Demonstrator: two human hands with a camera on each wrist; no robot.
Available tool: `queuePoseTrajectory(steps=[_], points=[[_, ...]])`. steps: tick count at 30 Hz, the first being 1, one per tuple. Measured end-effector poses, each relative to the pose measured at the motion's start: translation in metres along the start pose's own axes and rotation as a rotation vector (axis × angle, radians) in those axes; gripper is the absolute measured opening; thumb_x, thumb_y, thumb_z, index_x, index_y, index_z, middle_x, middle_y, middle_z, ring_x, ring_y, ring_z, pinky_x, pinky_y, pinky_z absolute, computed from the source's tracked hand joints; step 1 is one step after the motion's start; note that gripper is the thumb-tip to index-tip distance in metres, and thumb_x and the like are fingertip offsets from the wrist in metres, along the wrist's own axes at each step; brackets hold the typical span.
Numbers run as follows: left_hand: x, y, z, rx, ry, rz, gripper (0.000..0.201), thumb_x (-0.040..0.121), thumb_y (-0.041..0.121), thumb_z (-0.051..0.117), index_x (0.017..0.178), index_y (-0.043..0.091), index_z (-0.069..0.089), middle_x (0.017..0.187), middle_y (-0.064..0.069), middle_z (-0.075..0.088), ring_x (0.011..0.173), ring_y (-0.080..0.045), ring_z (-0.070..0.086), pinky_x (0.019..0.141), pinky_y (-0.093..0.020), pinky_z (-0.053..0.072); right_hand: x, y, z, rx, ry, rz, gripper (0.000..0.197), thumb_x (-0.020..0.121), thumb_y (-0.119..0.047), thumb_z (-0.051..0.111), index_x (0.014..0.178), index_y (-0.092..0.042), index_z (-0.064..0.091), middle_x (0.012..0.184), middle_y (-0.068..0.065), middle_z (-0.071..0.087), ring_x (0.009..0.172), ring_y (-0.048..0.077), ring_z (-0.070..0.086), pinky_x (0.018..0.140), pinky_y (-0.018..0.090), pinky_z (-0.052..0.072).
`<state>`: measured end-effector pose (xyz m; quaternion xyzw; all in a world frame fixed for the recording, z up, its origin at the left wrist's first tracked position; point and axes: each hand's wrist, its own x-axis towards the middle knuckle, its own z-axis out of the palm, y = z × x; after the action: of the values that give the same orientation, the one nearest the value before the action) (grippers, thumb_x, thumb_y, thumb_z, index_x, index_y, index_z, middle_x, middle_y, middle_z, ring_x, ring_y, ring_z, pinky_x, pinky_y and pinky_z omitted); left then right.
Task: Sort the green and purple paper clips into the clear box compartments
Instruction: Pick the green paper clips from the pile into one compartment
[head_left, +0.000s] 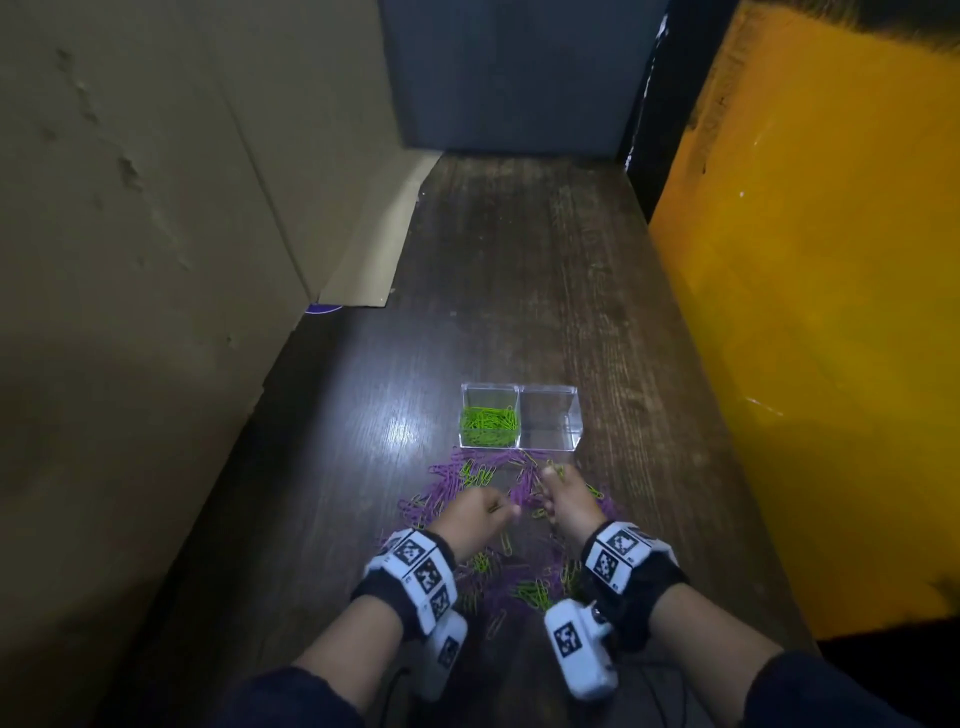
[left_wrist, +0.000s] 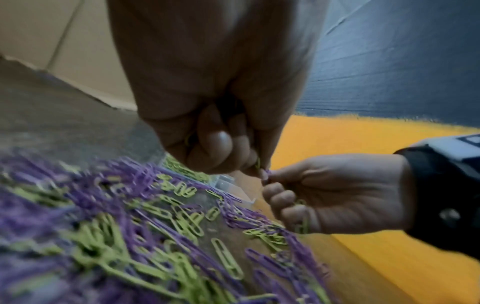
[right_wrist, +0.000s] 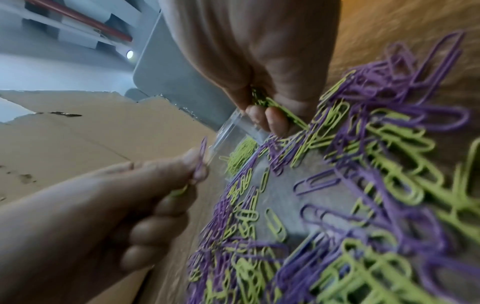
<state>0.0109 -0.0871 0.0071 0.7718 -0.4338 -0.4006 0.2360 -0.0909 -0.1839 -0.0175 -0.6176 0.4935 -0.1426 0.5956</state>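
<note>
A clear two-compartment box (head_left: 576, 415) stands on the table; its left compartment holds green paper clips (head_left: 489, 425) and its right compartment (head_left: 549, 421) looks bare. A mixed pile of purple and green clips (head_left: 519, 582) lies in front of the box, under both hands. My left hand (head_left: 506, 512) hovers over the pile and pinches a purple clip (right_wrist: 201, 158) between thumb and forefinger, with a green clip (right_wrist: 179, 191) tucked beneath. My right hand (head_left: 545, 486) grips a bunch of green clips (right_wrist: 275, 107) in curled fingers. Its fingertips (left_wrist: 265, 176) are close to the left hand's pinch.
A cardboard wall (head_left: 156, 260) runs along the left and a yellow panel (head_left: 805, 364) along the right. A dark grey panel (head_left: 519, 78) closes the back. The dark wooden table (head_left: 519, 286) stretches between them beyond the box.
</note>
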Motion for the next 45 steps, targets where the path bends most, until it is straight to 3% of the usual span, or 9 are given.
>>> queuePoseTrajectory(steps=[6,13,19,22,27,31,35,40,45], points=[[0.006,-0.017,-0.034,0.393,-0.170,-0.069,0.036,0.098,0.030,0.041,0.104,0.002,0.064,0.088,-0.009,0.065,0.082,-0.023,0.061,0.077,-0.028,0.043,0.003,-0.028,-0.017,-0.081,-0.203,0.078,0.030,0.098,-0.012,0.039,0.068,-0.015,0.039,0.056,0.001,0.036,0.023,-0.001,0.030,0.031,0.013,0.023],[0.043,-0.001,-0.082,0.011,0.184,-0.011,0.033,0.098,0.028,0.040,0.073,0.016,0.058,0.065,0.004,0.050,0.058,-0.014,0.044,0.055,-0.023,0.035,0.040,-0.092,0.004,0.102,-0.165,-0.054,0.029,0.099,-0.017,0.034,0.070,-0.016,0.036,0.059,0.000,0.031,0.042,0.008,0.029,0.041,0.020,0.023],[0.092,0.022,-0.088,-0.305,0.284,0.033,0.024,0.099,0.014,0.037,0.118,0.005,0.048,0.114,-0.017,0.056,0.106,-0.032,0.053,0.086,-0.032,0.042,0.078,-0.120,0.029,0.186,-0.120,-0.154,0.027,0.099,-0.017,0.034,0.073,-0.019,0.037,0.067,-0.001,0.036,0.056,0.009,0.034,0.051,0.019,0.030],[0.107,0.028,-0.081,-0.609,0.293,-0.006,0.016,0.098,0.010,0.037,0.092,0.017,0.049,0.091,-0.006,0.057,0.088,-0.024,0.053,0.068,-0.027,0.044,0.090,-0.114,0.031,0.222,-0.099,-0.168,0.026,0.100,-0.024,0.032,0.077,-0.017,0.043,0.073,-0.002,0.045,0.066,0.009,0.044,0.061,0.017,0.038],[0.107,0.017,-0.071,-0.763,0.323,-0.002,0.032,0.095,0.010,0.040,0.070,0.012,0.061,0.089,-0.006,0.066,0.098,-0.026,0.059,0.093,-0.035,0.042,0.092,-0.094,0.023,0.325,-0.064,-0.152,0.035,0.101,-0.023,0.031,0.076,-0.014,0.054,0.077,0.002,0.058,0.076,0.014,0.056,0.073,0.025,0.045],[0.096,0.015,-0.072,-0.832,0.368,0.065,0.031,0.095,0.003,0.040,0.073,0.010,0.061,0.083,-0.004,0.065,0.086,-0.017,0.060,0.082,-0.024,0.046,0.083,-0.088,0.015,0.319,-0.107,-0.145,0.031,0.101,-0.018,0.030,0.087,-0.014,0.057,0.096,0.006,0.062,0.094,0.019,0.057,0.083,0.025,0.044],[0.086,-0.010,-0.072,-0.594,0.552,0.046,0.025,0.091,-0.001,0.046,0.079,0.017,0.059,0.087,0.000,0.063,0.089,-0.017,0.058,0.079,-0.022,0.045,0.061,-0.085,-0.008,0.211,-0.073,-0.229,0.029,0.098,-0.005,0.035,0.118,0.002,0.054,0.115,0.007,0.057,0.110,0.014,0.052,0.101,0.027,0.037],[0.040,-0.056,-0.051,0.181,0.392,-0.123,0.034,0.092,0.015,0.046,0.126,0.019,0.054,0.136,-0.004,0.047,0.122,-0.021,0.047,0.099,-0.029,0.037,0.029,-0.037,-0.042,0.104,0.061,-0.204,0.019,0.092,0.002,0.045,0.092,-0.006,0.062,0.095,0.010,0.061,0.078,0.006,0.060,0.067,0.010,0.044],[0.006,-0.062,-0.018,0.564,0.161,-0.096,0.050,0.097,0.036,0.036,0.145,0.028,0.024,0.154,0.003,0.019,0.142,-0.020,0.020,0.111,-0.039,0.029,-0.001,0.037,-0.057,-0.837,0.088,-0.077,0.043,0.093,-0.017,0.046,0.135,-0.005,0.043,0.144,0.014,0.041,0.133,0.028,0.038,0.109,0.032,0.029]])
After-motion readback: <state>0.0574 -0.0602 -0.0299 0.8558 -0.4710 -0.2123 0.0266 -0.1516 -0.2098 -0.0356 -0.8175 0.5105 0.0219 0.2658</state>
